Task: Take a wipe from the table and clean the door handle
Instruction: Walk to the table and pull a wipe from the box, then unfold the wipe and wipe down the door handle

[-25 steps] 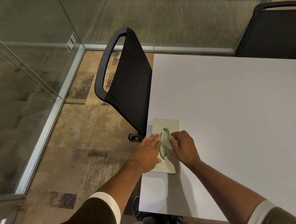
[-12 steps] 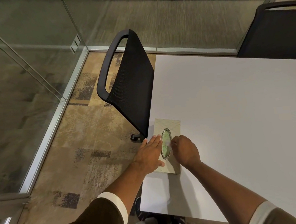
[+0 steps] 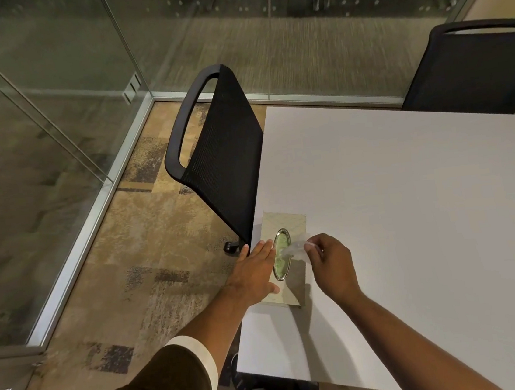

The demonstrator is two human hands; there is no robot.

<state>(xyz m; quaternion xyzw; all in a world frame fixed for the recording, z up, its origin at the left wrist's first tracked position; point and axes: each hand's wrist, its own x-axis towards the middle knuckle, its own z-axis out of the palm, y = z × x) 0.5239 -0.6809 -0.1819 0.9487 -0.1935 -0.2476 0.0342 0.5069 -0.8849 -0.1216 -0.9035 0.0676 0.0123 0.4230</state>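
Note:
A flat beige wipe box (image 3: 294, 222) with an oval opening lies near the left edge of the white table (image 3: 410, 210). My left hand (image 3: 255, 274) rests flat on the box's left side, fingers spread, pressing it down. My right hand (image 3: 330, 260) pinches a thin white wipe (image 3: 295, 248) that is partly drawn up out of the oval opening. No door handle is in view.
A black mesh chair (image 3: 223, 154) stands against the table's left edge, just beyond the box. A second black chair (image 3: 472, 70) is at the far right. Glass walls (image 3: 35, 122) with metal frames enclose the room on the left and at the back; patterned carpet covers the floor.
My right hand has lifted up and to the right from the opening, drawing the wipe out with it. My left hand has stayed on the box.

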